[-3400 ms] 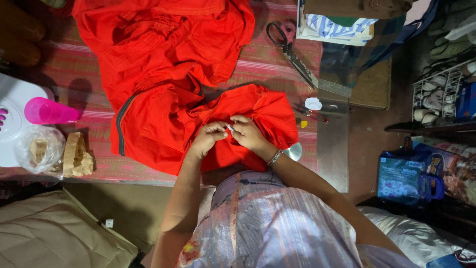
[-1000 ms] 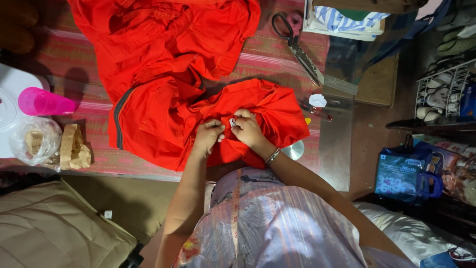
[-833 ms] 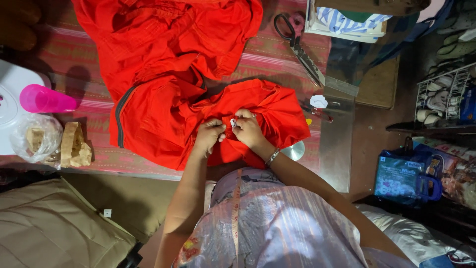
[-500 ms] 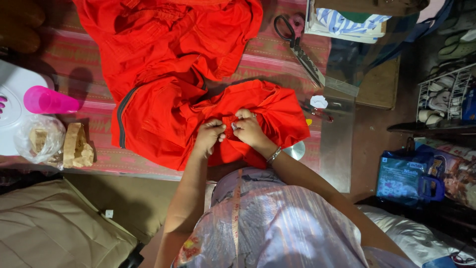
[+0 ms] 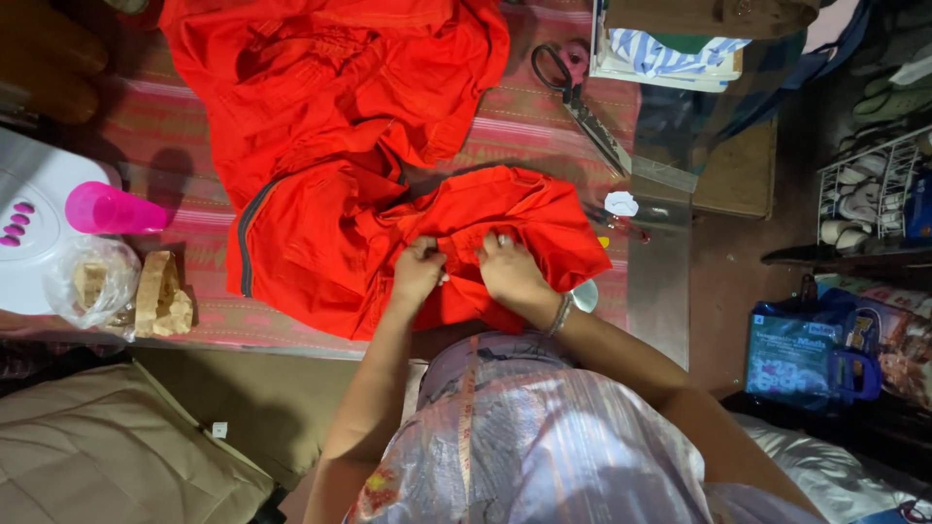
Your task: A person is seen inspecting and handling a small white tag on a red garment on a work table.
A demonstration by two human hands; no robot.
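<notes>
While scissors (image 5: pixel 581 97) lie well apart, left hand (image 5: pixel 417 274) and right hand (image 5: pixel 510 270) both pinch red garment (image 5: pixel 320 243) folds on the table (image 5: pixel 544 126).

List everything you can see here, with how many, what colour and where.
cloth: one heap, red, spread over the table from top to near edge
table: one, pink striped cover
scissors: one pair, black handles, right of the cloth
cup: one, pink, left on the white appliance
appliance: one, white with pink buttons, far left
plastic bag: one, clear, left near edge
paper wrap: one, brown, beside the plastic bag
folded fabric: one stack, blue-and-white striped, top right
shopping bag: one, blue, floor at right
shoe rack: one, white wire, far right
cushion: one, beige, bottom left
left hand: pinching the cloth
right hand: pinching the cloth, bangle at wrist
</notes>
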